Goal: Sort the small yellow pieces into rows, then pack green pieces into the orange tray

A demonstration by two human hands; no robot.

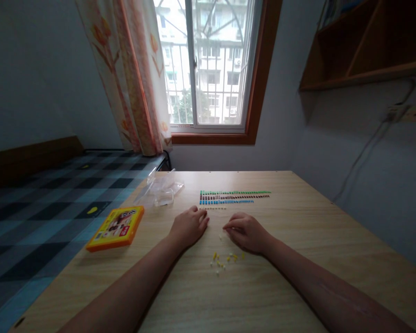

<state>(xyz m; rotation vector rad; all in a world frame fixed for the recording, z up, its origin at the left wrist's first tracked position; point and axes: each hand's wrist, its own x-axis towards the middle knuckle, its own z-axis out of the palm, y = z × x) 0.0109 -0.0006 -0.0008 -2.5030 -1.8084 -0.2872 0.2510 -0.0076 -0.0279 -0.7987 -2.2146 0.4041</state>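
Observation:
My left hand (190, 226) rests on the table with its fingers loosely spread, the fingertips at the left end of a short row of pale pieces (215, 208). Across from it, my right hand (245, 231) has its fingertips drawn together; whatever they may hold is too small to make out. A white piece (220, 237) lies just below those fingertips. Closer to me are scattered yellow and white pieces (228, 259). Beyond the hands run long rows of small green pieces (229, 192), brown pieces (229, 197) and blue pieces (225, 202).
An orange-yellow box (116, 227) lies at the table's left edge. Behind it sits clear plastic packaging (164, 192). A bed with checked bedding (55, 194) adjoins the left side. The wooden table (315, 222) reaches toward the wall below the window.

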